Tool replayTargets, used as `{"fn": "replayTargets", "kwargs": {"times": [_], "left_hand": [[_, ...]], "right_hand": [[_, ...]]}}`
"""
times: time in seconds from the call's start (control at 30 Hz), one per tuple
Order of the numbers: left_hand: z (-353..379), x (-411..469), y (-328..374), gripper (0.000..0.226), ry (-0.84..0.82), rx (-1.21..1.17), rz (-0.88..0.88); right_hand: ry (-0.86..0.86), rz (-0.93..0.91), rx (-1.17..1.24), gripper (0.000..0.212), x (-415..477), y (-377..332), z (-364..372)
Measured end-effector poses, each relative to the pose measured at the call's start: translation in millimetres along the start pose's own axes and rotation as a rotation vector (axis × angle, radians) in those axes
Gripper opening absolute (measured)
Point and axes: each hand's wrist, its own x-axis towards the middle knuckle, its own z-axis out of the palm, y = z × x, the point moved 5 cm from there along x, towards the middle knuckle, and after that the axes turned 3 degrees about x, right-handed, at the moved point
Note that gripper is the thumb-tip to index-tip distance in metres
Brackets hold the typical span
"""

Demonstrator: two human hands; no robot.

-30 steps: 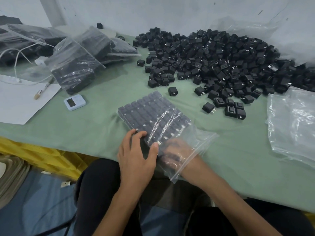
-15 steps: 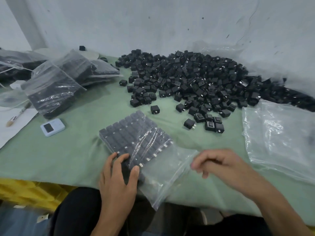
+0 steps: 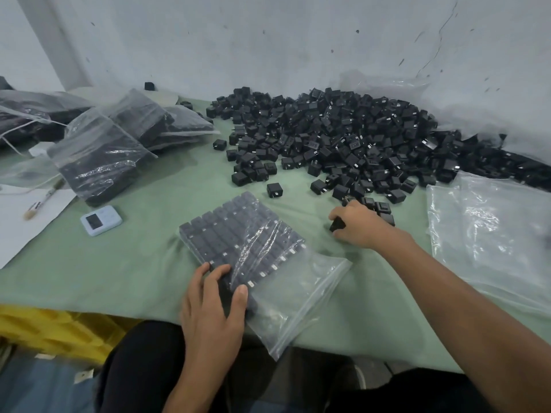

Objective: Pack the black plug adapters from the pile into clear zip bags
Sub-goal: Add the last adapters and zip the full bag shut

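At pile's near edge: right hand (image 3: 356,226), out of the zip bag (image 3: 268,257) a second ago, fingers now closed on one adapter (image 3: 337,224); left hand (image 3: 213,299) flat, pinning bag. Refill continues.

pile of adapters (image 3: 343,138): black | zip bag (image 3: 286,287): clear | tablecloth (image 3: 119,263): pale green | timer (image 3: 100,220): light blue, dark screen | paper (image 3: 18,231): white | crate (image 3: 59,329): yellow

A large pile of black plug adapters (image 3: 343,138) sprawled along the far wall. Nearer, a clear zip bag (image 3: 301,296) lay flat, its open mouth empty, holding adapters packed in neat rows (image 3: 238,234).
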Motion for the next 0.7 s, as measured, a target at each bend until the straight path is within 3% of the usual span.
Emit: {"fn": "replayTargets", "kwargs": {"times": [0.07, 0.17, 0.23, 0.37, 0.43, 0.57, 0.7], "left_hand": [[0.3, 0.1, 0.1, 0.034, -0.001, 0.005, -0.003], [-0.2, -0.8, 2.2, 0.041, -0.011, 0.0, 0.0], [-0.4, -1.1, 3.4, 0.041, -0.014, -0.005, 0.001], [-0.2, -1.3, 3.4, 0.043, -0.008, -0.003, 0.0], [0.6, -1.2, 2.8, 0.039, -0.007, -0.001, 0.003], [1.5, -0.7, 1.1, 0.035, -0.009, 0.009, 0.007], [1.2, -1.2, 2.5, 0.036, -0.012, 0.007, 0.01]], "right_hand": [[0.028, 0.014, 0.127, 0.041, -20.2, 4.3, -11.7], [0.185, 0.059, 0.644, 0.023, -76.2, 18.2, -32.4], [0.167, 0.005, 0.856, 0.02, -124.7, 21.2, -36.9], [-0.235, -0.078, 1.01, 0.037, -197.6, -6.1, -0.5], [-0.382, -0.069, 1.057, 0.035, -207.7, -32.6, 27.8], [-0.347, 0.062, 1.35, 0.021, -188.6, -74.6, 62.7], [-0.212, 0.206, 1.473, 0.013, -164.1, -91.0, 69.4]]}}
